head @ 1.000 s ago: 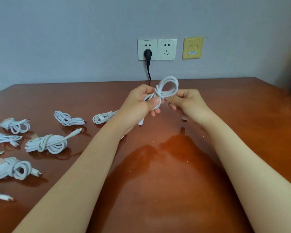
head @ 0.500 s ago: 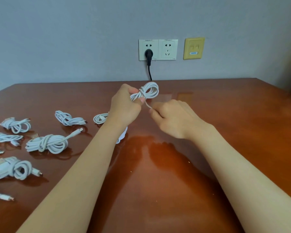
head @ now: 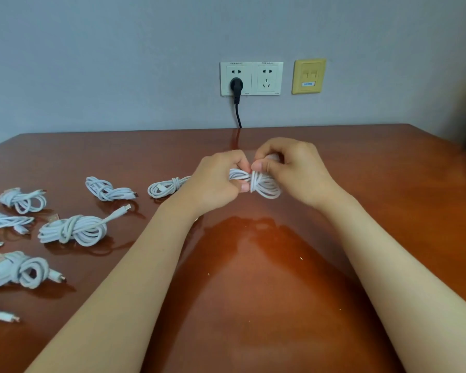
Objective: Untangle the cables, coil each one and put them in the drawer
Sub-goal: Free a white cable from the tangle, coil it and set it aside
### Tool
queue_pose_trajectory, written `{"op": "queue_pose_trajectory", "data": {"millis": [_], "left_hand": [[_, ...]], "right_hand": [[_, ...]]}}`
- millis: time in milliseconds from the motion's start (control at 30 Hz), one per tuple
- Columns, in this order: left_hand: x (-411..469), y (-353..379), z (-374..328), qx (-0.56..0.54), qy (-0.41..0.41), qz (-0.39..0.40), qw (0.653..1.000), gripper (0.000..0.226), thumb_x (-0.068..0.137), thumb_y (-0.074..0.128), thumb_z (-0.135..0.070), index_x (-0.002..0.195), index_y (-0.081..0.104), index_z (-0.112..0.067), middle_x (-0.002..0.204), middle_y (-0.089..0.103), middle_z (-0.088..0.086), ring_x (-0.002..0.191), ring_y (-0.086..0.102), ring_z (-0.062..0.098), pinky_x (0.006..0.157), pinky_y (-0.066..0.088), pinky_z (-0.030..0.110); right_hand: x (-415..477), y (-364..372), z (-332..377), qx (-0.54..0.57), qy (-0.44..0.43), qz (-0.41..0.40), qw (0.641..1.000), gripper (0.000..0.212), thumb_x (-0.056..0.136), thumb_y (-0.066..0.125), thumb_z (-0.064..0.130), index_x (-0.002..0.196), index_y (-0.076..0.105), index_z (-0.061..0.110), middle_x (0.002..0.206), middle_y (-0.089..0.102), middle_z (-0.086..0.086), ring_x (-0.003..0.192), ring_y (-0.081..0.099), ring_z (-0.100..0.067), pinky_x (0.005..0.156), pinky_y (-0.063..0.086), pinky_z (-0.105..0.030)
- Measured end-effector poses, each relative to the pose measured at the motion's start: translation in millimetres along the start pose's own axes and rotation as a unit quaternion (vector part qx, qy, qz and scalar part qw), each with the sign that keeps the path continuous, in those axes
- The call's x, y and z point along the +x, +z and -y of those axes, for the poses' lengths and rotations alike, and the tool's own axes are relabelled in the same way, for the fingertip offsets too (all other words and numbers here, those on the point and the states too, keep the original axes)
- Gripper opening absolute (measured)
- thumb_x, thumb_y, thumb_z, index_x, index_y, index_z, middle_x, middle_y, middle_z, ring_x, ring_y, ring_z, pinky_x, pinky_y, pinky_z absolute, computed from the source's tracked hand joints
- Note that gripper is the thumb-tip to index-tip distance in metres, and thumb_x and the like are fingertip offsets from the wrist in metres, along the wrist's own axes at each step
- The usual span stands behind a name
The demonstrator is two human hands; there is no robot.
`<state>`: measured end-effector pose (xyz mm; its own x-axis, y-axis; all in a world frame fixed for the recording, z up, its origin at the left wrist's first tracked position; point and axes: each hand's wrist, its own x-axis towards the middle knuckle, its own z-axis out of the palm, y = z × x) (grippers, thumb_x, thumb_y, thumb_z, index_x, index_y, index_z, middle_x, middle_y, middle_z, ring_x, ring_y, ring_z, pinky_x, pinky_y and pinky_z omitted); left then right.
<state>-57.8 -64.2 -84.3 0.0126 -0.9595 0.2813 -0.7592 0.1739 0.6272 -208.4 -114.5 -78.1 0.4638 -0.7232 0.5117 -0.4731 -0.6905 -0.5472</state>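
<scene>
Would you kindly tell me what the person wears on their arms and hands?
Nothing that shows. The left hand and right hand are bare, with no gloves or rings in view. The left forearm and right forearm are bare down to the picture's lower edge: no sleeve, watch or bracelet shows.

One white cable (head: 264,185): coiled, cinched at its middle, held up. Other coiled cables (head: 73,228) lie scattered left.
</scene>
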Motion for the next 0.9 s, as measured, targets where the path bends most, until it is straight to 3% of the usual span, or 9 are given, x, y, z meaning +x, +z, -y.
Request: {"op": "queue_pose_trajectory", "data": {"millis": [100, 200, 300, 400, 500, 700, 800, 900], "left_hand": [[-0.9, 1.3, 1.4, -0.018, 0.016, 0.015, 1.000, 0.035, 0.079, 0.068, -0.008, 0.071, 0.048, -0.035, 0.080, 0.059, -0.010, 0.074, 0.052, 0.008, 0.064, 0.038, 0.022], [-1.0, 3.6, 1.7, -0.062, 0.034, 0.020, 0.997, 0.040, 0.079, 0.067, -0.004, 0.080, 0.046, -0.037, 0.087, 0.066, -0.010, 0.080, 0.056, 0.006, 0.073, 0.043, 0.023], [-1.4, 2.3, 4.4, -0.137, 0.057, 0.047, 0.988, 0.044, 0.081, 0.064, 0.002, 0.089, 0.047, -0.037, 0.077, 0.065, -0.007, 0.070, 0.059, 0.008, 0.076, 0.049, 0.028], [-2.6, -0.3, 3.8, -0.228, 0.088, 0.051, 0.968, 0.045, 0.085, 0.059, 0.004, 0.099, 0.052, -0.038, 0.075, 0.062, -0.002, 0.068, 0.059, 0.009, 0.068, 0.052, 0.027], [-2.8, -0.9, 0.4, -0.293, 0.081, 0.036, 0.952, 0.043, 0.089, 0.052, 0.009, 0.100, 0.060, -0.032, 0.073, 0.062, -0.005, 0.059, 0.054, 0.006, 0.057, 0.046, 0.022], [-0.8, 0.3, -8.6, -0.491, -0.018, 0.026, 0.871, 0.046, 0.088, 0.036, 0.018, 0.101, 0.062, -0.018, 0.070, 0.059, -0.001, 0.054, 0.046, 0.010, 0.044, 0.037, 0.017], [0.5, -3.6, -8.4, -0.563, -0.100, 0.022, 0.820, 0.046, 0.089, 0.028, 0.015, 0.102, 0.059, -0.016, 0.072, 0.059, 0.004, 0.052, 0.044, 0.011, 0.040, 0.034, 0.014], [0.6, -10.0, -3.1, -0.637, -0.188, 0.060, 0.745, 0.047, 0.087, 0.023, 0.012, 0.101, 0.060, -0.013, 0.066, 0.059, 0.007, 0.045, 0.046, 0.010, 0.034, 0.033, 0.012]], "right_hand": [[1.8, -2.5, -3.9, 0.113, 0.058, 0.013, 0.992, 0.019, 0.075, 0.075, 0.016, 0.073, 0.060, 0.026, 0.072, 0.059, 0.013, 0.063, 0.052, -0.001, 0.065, 0.042, -0.019], [0.8, -5.9, -7.6, 0.197, 0.125, 0.051, 0.971, 0.013, 0.075, 0.075, 0.014, 0.072, 0.064, 0.019, 0.065, 0.062, 0.006, 0.055, 0.055, -0.002, 0.057, 0.044, -0.017], [0.5, -10.0, -9.8, 0.305, 0.194, 0.090, 0.928, 0.005, 0.078, 0.070, 0.014, 0.076, 0.065, 0.014, 0.060, 0.066, 0.004, 0.050, 0.059, -0.004, 0.047, 0.045, -0.016], [1.5, -11.8, -8.2, 0.410, 0.240, 0.107, 0.874, 0.013, 0.086, 0.058, 0.007, 0.078, 0.064, 0.014, 0.061, 0.068, 0.004, 0.052, 0.063, -0.005, 0.047, 0.051, -0.018], [2.4, -10.4, -6.7, 0.474, 0.223, 0.096, 0.846, 0.019, 0.091, 0.047, 0.000, 0.082, 0.061, 0.010, 0.062, 0.069, 0.001, 0.054, 0.065, -0.008, 0.046, 0.052, -0.018], [3.9, -4.3, 0.6, 0.549, 0.152, 0.063, 0.820, 0.016, 0.088, 0.046, 0.008, 0.092, 0.060, 0.001, 0.075, 0.064, -0.008, 0.060, 0.062, -0.012, 0.054, 0.053, -0.020], [2.5, -7.4, -1.0, 0.607, 0.143, 0.083, 0.778, 0.027, 0.075, 0.046, 0.016, 0.091, 0.060, -0.001, 0.075, 0.066, -0.011, 0.065, 0.064, -0.017, 0.061, 0.055, -0.025], [1.1, -3.1, -2.5, 0.560, 0.117, 0.088, 0.816, 0.018, 0.079, 0.050, 0.017, 0.085, 0.063, 0.006, 0.074, 0.069, -0.006, 0.069, 0.066, -0.015, 0.066, 0.056, -0.024]]}}
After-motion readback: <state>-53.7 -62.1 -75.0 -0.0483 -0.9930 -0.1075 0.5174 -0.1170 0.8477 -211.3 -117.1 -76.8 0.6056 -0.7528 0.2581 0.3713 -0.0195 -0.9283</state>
